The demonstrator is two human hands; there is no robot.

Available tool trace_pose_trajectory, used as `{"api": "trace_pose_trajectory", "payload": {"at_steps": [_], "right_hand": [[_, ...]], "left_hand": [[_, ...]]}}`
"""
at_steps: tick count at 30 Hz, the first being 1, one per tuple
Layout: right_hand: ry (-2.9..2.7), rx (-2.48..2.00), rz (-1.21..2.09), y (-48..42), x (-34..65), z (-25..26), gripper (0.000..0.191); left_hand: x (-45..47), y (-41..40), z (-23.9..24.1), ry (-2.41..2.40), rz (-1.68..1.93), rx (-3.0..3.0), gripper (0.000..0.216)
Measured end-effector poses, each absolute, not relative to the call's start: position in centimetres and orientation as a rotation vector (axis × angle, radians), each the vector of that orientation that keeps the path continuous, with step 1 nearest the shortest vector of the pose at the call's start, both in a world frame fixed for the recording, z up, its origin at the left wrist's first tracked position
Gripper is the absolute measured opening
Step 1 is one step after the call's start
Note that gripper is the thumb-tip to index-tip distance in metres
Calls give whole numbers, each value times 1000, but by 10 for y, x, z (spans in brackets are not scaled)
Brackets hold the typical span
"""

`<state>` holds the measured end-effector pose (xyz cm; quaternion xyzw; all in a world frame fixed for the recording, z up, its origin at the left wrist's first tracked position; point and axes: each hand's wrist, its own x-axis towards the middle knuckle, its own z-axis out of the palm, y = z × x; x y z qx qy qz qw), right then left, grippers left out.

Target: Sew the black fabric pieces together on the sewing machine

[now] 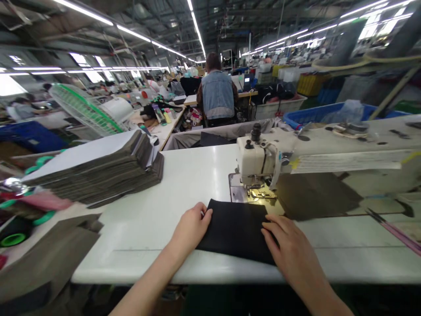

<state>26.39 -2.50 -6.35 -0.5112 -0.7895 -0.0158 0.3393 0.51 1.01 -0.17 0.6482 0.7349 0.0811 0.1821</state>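
A black rectangular fabric piece (237, 230) lies on the white sewing table, just in front of the sewing machine (258, 160). My left hand (194, 224) pinches its upper left corner between thumb and fingers. At the opposite edge, my right hand (284, 239) grips the piece, with the fingertips bent over its side. The far edge of the fabric is close to the presser foot (261, 194), which is lit by a yellowish lamp. Under the machine arm lies a dark grey-brown panel (317, 195).
A thick stack of grey-brown panels (98, 169) stands at the table's left. Pink-handled scissors or tweezers (394, 230) lie at the right. Behind are a fabric-lined bin (184, 141), a blue basket (305, 116), a green-edged fan (87, 109) and a seated person (217, 94).
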Motion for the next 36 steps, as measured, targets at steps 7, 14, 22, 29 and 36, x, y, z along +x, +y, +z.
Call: {"api": "trace_pose_trajectory", "payload": {"at_steps": [7,14,22,29,36], "right_hand": [[-2037,-1272,-51,-24,268,-70,28],[-2024,-1287,-43,-25,265,-76,27],[-2215,-1233,69,-14,272,-63,32],[-2111,-1316,107,-10,199,-36,43],[-2090,-1348,163,-22,227,-71,41]], "left_hand": [[5,8,-4,2101,184,1847,17],[9,3,-7,2157,102,1933,17],[15,8,-17,1296,261,2658,40],[46,-15,-51,1655,320,2657,58],[21,-10,-55,1667,385,2658,52]]}}
